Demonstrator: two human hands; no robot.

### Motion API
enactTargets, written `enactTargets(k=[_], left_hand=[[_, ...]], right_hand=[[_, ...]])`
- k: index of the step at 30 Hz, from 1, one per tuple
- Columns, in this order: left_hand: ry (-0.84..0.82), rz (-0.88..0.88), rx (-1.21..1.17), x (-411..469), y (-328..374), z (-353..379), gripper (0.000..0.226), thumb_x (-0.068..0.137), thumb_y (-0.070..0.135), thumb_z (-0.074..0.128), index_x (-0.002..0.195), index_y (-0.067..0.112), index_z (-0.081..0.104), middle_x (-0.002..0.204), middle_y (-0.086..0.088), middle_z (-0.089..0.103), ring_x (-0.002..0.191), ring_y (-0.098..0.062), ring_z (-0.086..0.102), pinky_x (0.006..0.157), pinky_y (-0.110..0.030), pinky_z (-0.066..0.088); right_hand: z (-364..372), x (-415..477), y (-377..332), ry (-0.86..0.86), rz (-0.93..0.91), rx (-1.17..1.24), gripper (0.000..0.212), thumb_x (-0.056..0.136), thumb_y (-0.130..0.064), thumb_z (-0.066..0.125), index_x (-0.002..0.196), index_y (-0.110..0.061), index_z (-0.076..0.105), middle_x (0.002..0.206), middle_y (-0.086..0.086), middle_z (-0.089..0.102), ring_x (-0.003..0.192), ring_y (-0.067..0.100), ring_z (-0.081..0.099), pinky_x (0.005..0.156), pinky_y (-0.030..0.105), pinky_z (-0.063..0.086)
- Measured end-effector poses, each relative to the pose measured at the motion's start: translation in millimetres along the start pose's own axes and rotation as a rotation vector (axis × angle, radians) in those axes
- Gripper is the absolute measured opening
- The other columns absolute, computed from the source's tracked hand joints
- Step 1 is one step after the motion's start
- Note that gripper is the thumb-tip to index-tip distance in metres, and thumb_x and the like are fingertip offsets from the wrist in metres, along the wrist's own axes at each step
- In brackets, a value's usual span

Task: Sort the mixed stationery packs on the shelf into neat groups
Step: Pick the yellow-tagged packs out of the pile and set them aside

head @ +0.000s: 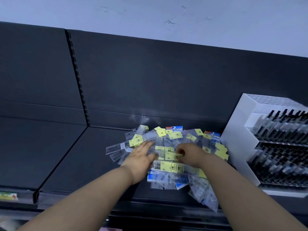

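A loose heap of clear stationery packs (168, 140) lies on the dark shelf (86, 157), many with yellow labels and some with blue cards. My left hand (141, 157) rests flat on the heap's left side with its fingers straight. My right hand (188, 155) is curled at the heap's middle, and its fingers pinch a yellow-labelled pack (171, 155). Blue-carded packs (166, 178) stick out toward the shelf's front edge below my hands.
A white tiered display stand (240, 147) holding rows of dark pens sits right of the heap, close to it. A slotted upright (78, 80) divides the dark back panel. A small yellow-green tag (8, 195) shows on the shelf's front edge at far left.
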State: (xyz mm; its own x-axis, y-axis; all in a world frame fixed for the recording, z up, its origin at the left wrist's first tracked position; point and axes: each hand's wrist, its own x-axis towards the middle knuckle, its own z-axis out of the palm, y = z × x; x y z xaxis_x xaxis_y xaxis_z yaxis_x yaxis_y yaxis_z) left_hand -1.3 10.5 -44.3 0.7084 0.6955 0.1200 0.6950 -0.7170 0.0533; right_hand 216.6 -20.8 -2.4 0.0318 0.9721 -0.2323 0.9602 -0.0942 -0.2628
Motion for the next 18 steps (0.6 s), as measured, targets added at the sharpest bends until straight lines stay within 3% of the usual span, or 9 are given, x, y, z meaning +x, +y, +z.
enactTargets(k=[2, 4, 5, 7, 10, 14, 18], left_hand=[[-0.018, 0.011, 0.065, 1.1, 1.5, -4.2, 0.038, 0.09, 0.012, 0.046, 0.127, 0.02, 0.04, 0.152, -0.006, 0.021, 0.143, -0.023, 0.014, 0.118, -0.035, -0.002], [-0.07, -0.025, 0.087, 1.6, 1.4, -8.2, 0.031, 0.088, 0.009, 0.042, 0.119, 0.016, 0.039, 0.127, -0.008, 0.05, 0.124, -0.024, 0.043, 0.116, -0.033, 0.009], [-0.096, -0.055, 0.074, 0.8, 0.1, -10.1, 0.029, 0.088, 0.008, 0.042, 0.116, 0.015, 0.037, 0.119, -0.008, 0.055, 0.114, -0.025, 0.049, 0.11, -0.031, 0.019], [-0.127, -0.101, 0.02, -3.3, -5.1, -11.2, 0.04, 0.088, 0.007, 0.047, 0.124, 0.016, 0.032, 0.119, -0.01, 0.056, 0.107, -0.027, 0.05, 0.095, -0.032, 0.031], [-0.145, -0.126, -0.027, -12.2, -16.3, -13.4, 0.065, 0.085, 0.003, 0.051, 0.14, 0.021, 0.022, 0.132, -0.008, 0.047, 0.118, -0.027, 0.045, 0.1, -0.033, 0.032], [-0.076, -0.197, -0.108, -16.0, -45.8, -16.3, 0.057, 0.087, 0.004, 0.044, 0.14, 0.022, 0.032, 0.139, -0.004, 0.044, 0.126, -0.024, 0.041, 0.104, -0.032, 0.031], [-0.043, -0.299, -0.177, -10.9, -74.4, -15.3, 0.041, 0.094, 0.024, 0.045, 0.134, 0.02, 0.042, 0.129, -0.004, 0.049, 0.122, -0.024, 0.045, 0.101, -0.033, 0.036]], right_hand=[[0.5, -4.0, -6.6, -0.038, -0.046, 0.142, 0.021, 0.093, -0.031, 0.056, 0.073, -0.026, 0.05, 0.082, -0.003, 0.052, 0.083, 0.016, 0.051, 0.071, 0.026, 0.039], [-0.5, -8.6, -13.2, -0.055, -0.079, 0.193, 0.029, 0.093, -0.043, 0.051, 0.082, -0.017, 0.058, 0.078, -0.003, 0.052, 0.077, 0.014, 0.05, 0.069, 0.026, 0.04], [-0.3, -9.3, -15.7, -0.066, -0.091, 0.191, 0.029, 0.091, -0.044, 0.054, 0.091, -0.016, 0.062, 0.082, -0.003, 0.054, 0.079, 0.014, 0.052, 0.071, 0.027, 0.042], [0.8, -7.8, -21.4, -0.076, -0.123, 0.093, 0.025, 0.089, -0.038, 0.061, 0.102, -0.017, 0.062, 0.09, -0.004, 0.056, 0.088, 0.016, 0.056, 0.077, 0.028, 0.044], [-0.3, -2.9, -37.5, -0.042, -0.168, -0.052, 0.025, 0.093, -0.037, 0.054, 0.109, -0.019, 0.062, 0.102, 0.0, 0.063, 0.093, 0.018, 0.056, 0.077, 0.028, 0.041], [-4.4, 14.2, -64.3, 0.056, -0.198, -0.121, 0.028, 0.095, -0.041, 0.048, 0.113, -0.022, 0.058, 0.111, 0.002, 0.064, 0.102, 0.023, 0.056, 0.083, 0.029, 0.04], [-10.4, 42.2, -91.6, 0.051, -0.225, -0.178, 0.025, 0.098, -0.036, 0.043, 0.115, -0.024, 0.056, 0.113, 0.003, 0.063, 0.113, 0.024, 0.049, 0.1, 0.035, 0.027]])
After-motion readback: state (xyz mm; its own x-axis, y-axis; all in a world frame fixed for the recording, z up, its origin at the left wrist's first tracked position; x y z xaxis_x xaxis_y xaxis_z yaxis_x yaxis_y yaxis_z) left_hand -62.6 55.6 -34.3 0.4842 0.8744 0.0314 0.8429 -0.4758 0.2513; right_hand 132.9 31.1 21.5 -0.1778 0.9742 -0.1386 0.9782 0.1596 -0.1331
